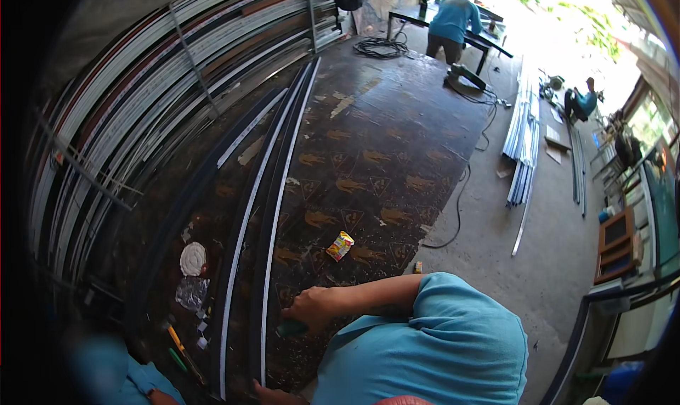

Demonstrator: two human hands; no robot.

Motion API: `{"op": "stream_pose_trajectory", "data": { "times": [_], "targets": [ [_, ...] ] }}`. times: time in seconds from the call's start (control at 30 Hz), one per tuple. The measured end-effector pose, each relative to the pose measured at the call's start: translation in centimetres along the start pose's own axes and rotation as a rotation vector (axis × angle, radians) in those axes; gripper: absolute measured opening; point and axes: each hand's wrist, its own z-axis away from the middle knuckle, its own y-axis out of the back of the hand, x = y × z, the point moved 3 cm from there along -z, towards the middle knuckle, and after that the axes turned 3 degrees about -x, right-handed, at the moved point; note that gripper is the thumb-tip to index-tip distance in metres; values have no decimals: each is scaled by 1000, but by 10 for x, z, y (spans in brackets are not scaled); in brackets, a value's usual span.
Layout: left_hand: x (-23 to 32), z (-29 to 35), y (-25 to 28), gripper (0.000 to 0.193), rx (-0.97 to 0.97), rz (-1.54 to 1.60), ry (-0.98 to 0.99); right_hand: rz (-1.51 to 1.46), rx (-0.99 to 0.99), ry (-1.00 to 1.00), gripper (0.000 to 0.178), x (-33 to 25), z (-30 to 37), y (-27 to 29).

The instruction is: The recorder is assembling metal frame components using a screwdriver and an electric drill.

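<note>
The right hand (312,306) had its fingers curled, apparently round a partly hidden dark green object (290,328), just beside the long black bar with a white edge (274,228), which lay lengthwise on the dark brown printed board (418,136). The left hand (275,395) showed only partly near the bar's close end; its finger state could not be told. The step seemed to be working at the bar's edge; the next move likely called for a steady bar.

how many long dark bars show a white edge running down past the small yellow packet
2: one long white-edged dark bar just left of the bare right hand, another such bar farther left. Others may be hidden.
</note>
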Motion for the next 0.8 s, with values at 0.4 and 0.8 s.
{"op": "stream_pose_trajectory", "data": {
  "times": [0.4,0.8],
  "targets": [
    [-5,-8,-2,64,9,-49,-21,24,-81,8,64,-4,-4,7],
    [-31,-27,18,66,38,-61,-11,99,-106,15,66,-12,-13,1]
  ]
}}
